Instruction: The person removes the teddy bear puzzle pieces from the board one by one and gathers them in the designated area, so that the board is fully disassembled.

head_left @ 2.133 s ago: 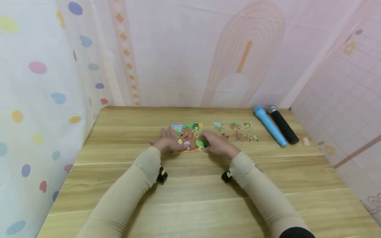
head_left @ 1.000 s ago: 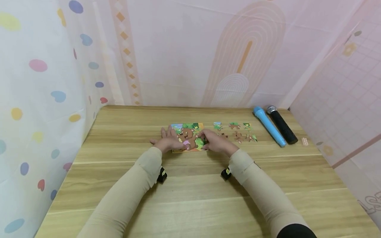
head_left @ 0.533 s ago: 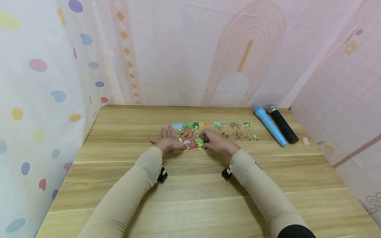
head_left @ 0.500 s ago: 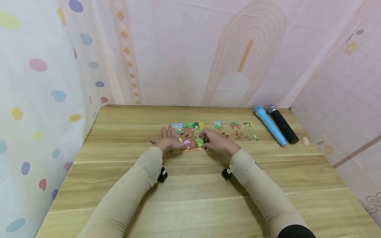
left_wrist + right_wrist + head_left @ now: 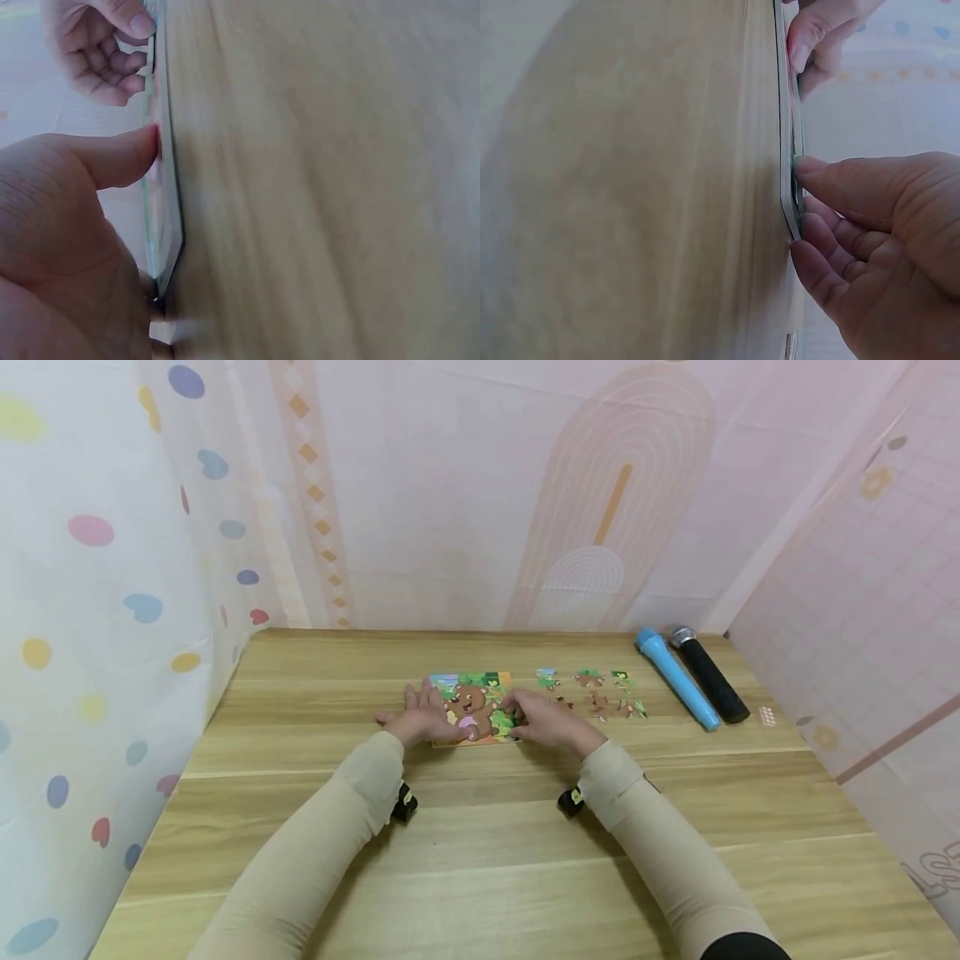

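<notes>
Left hand (image 5: 420, 717) and right hand (image 5: 551, 720): nearly unmoved since earlier frame. Multicoloured rectangular bear jigsaw puzzle (image 5: 472, 703): lies flat on wood-grain table (image 5: 487, 860) between them, bear's head pointing away, apparent long axis left-right. Left: fingers spread, thumb touches puzzle. Right: pinches its right edge.

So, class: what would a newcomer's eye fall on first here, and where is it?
Probably the colourful bear jigsaw, between the left hand and right hand on the wooden table. Next, the bright blue microphone beside a black microphone, near the table's far right corner. Loose jigsaw pieces lie between jigsaw and microphones.
</notes>
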`<state>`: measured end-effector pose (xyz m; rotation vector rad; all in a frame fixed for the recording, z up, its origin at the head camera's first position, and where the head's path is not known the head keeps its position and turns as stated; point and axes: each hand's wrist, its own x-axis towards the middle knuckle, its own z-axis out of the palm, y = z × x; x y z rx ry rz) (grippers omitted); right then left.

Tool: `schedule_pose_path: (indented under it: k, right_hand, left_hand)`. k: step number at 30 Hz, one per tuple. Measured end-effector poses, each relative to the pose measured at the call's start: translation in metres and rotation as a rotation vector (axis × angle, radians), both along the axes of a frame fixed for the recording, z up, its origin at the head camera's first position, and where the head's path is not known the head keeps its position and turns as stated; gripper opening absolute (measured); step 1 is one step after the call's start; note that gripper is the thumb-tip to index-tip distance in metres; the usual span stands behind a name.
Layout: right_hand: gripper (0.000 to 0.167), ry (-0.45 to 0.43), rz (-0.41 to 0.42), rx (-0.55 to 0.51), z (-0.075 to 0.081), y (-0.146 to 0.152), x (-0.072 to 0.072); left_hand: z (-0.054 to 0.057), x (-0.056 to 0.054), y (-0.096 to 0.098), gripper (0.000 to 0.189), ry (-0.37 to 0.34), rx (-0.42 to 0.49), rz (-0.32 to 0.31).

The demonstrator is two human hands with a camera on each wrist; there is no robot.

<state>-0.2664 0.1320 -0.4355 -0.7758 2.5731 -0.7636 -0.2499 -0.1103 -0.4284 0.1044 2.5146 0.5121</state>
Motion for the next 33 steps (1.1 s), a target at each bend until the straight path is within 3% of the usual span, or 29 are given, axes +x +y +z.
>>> schedule_pose_path:
  k: [5,9,18,27,33]
  right_hand:
    - [0.043,-0.012,0.014,-0.014,-0.001,-0.001,0.001]
    - [0.043,-0.014,0.008,-0.016,-0.002,0.000,0.002]
    - [0.038,0.035,-0.058,-0.040,0.001,0.010,0.004]
    - [0.039,0.069,-0.119,-0.128,0.018,0.065,0.016]
    - [0.041,0.106,-0.192,-0.140,0.019,0.114,0.026]
  left_hand:
    - [0.007,0.000,-0.010,0.102,0.021,-0.028,-0.063]
    - [0.010,0.000,-0.013,0.100,0.025,-0.036,-0.073]
    - [0.001,-0.003,-0.012,0.095,0.017,-0.052,-0.068]
    - [0.001,-0.002,-0.011,0.094,0.048,-0.041,-0.068]
    - [-0.002,-0.002,-0.009,0.094,0.049,-0.042,-0.067]
